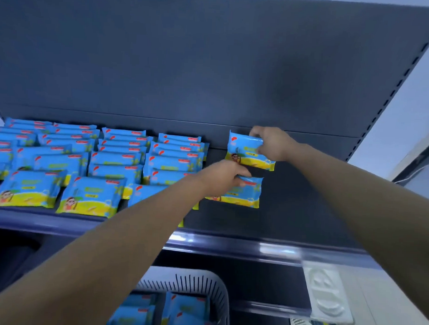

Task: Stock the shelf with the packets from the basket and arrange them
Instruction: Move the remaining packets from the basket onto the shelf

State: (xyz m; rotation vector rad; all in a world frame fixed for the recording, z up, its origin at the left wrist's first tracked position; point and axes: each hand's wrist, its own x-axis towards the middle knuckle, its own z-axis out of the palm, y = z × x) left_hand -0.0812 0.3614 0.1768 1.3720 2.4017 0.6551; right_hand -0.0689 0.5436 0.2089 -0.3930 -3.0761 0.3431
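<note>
Both my hands reach onto the dark shelf (304, 204), each with a blue-and-yellow packet. My right hand (272, 143) pinches the top edge of one packet (247, 153) near the shelf's back wall. Just in front of it, my left hand (222, 177) grips a second packet (241, 195) by its upper left part. Rows of the same packets (116, 163) cover the left and middle of the shelf, lying overlapped. Below, a white slotted basket (204, 286) holds several more packets (179, 309).
The right part of the shelf beyond the two held packets is bare dark metal. A slotted upright (391, 95) bounds the shelf on the right. A shiny price rail (254, 248) runs along the front edge. A white moulded object (328, 295) lies on the floor at lower right.
</note>
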